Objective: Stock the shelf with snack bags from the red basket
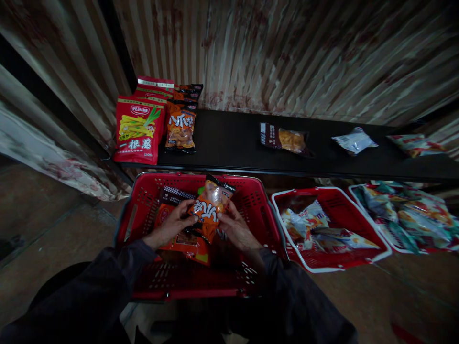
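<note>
Both hands hold one orange and black snack bag (pixel 210 206) above a red basket (pixel 143 282). My left hand (pixel 175 223) pinches the bag's left side, and my right hand (pixel 238 228) grips its right side. Under the hands, an orange snack package (pixel 163 215) and other packets lie in the basket, partly hidden. Standing on the black shelf just beyond are red bags with yellow sticks pictured (pixel 138 131). Orange and black bags (pixel 181 128) like the held one stand beside them.
Farther right on the shelf (pixel 229 138) lie a brown and clear packet (pixel 285 139), a white packet (pixel 355 141) and a red and green one (pixel 416 145). Two white-rimmed red baskets (pixel 344 260) (pixel 385 229) with snack bags sit to the right. A pleated curtain (pixel 251 57) hangs behind.
</note>
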The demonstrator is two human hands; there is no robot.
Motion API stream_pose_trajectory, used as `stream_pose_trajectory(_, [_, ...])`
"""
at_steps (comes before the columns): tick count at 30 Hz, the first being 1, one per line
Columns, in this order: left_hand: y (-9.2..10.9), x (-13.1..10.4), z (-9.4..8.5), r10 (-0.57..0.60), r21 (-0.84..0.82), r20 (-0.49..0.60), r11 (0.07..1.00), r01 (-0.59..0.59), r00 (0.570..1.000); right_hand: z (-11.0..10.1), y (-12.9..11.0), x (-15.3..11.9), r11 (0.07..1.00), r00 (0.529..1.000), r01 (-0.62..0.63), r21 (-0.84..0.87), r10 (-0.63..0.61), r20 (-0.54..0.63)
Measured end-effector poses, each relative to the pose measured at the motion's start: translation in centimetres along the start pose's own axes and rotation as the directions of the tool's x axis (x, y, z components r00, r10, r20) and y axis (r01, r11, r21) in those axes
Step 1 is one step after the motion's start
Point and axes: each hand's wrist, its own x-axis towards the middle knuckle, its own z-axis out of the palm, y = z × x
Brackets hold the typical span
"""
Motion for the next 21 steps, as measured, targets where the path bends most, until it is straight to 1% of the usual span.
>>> stream_pose_trajectory(3, [1.4,0.2,-1.2,0.041,0.066,0.026,0.997,-0.043,0.999,-0.9,-1.1,0.2,1.000,0.999,0.019,-0.008,-0.020,-0.031])
stream_pose_trajectory(4, [1.9,0.2,-1.6,0.043,0.109,0.052,0.993,-0.048,0.998,-1.3,-1.5,0.3,0.999,0.998,0.039,-0.012,-0.040,-0.044])
stream_pose_trajectory(6, [2.7,0.2,-2.3,-0.004,0.189,0.140,0.982,-0.022,0.990,-1.8,-2.0,0.4,0.997,0.997,0.063,-0.043,-0.065,-0.043])
stream_pose_trajectory(8, [3.1,0.1,-2.7,-0.068,0.235,0.220,0.972,0.014,0.973,-2.2,-2.1,0.4,0.994,0.999,0.035,-0.099,-0.038,-0.032])
stream_pose_trajectory(10, [3.2,0.1,-2.9,-0.073,0.247,0.235,0.969,0.013,0.969,-2.5,-1.9,0.3,0.986,0.999,-0.041,-0.161,0.037,-0.027])
stream_pose_trajectory(13, [3.0,0.2,-3.0,0.004,0.208,0.157,0.978,-0.037,0.988,-2.6,-1.2,0.0,0.965,0.987,-0.161,-0.207,0.158,-0.027])
stream_pose_trajectory(15, [2.8,0.4,-3.0,0.036,0.109,0.077,0.993,-0.045,0.996,-2.6,-0.9,0.0,0.963,0.978,-0.207,-0.173,0.203,-0.042])
stream_pose_trajectory(16, [2.8,0.5,-3.0,0.037,0.042,0.027,0.998,-0.038,0.999,-2.5,-0.8,0.0,0.966,0.977,-0.215,-0.142,0.210,-0.049])
stream_pose_trajectory(18, [2.6,0.7,-3.0,0.011,-0.074,-0.069,0.997,-0.016,0.998,-2.3,-0.7,0.2,0.979,0.981,-0.189,-0.069,0.186,-0.060])
stream_pose_trajectory(19, [2.5,0.8,-3.0,-0.010,-0.109,-0.098,0.994,-0.001,0.995,-2.2,-0.7,0.3,0.985,0.984,-0.169,-0.038,0.166,-0.058])
stream_pose_trajectory(21, [2.3,0.9,-3.0,-0.041,-0.145,-0.101,0.989,0.026,0.994,-1.9,-0.6,0.4,0.989,0.987,-0.149,0.012,0.150,-0.051])
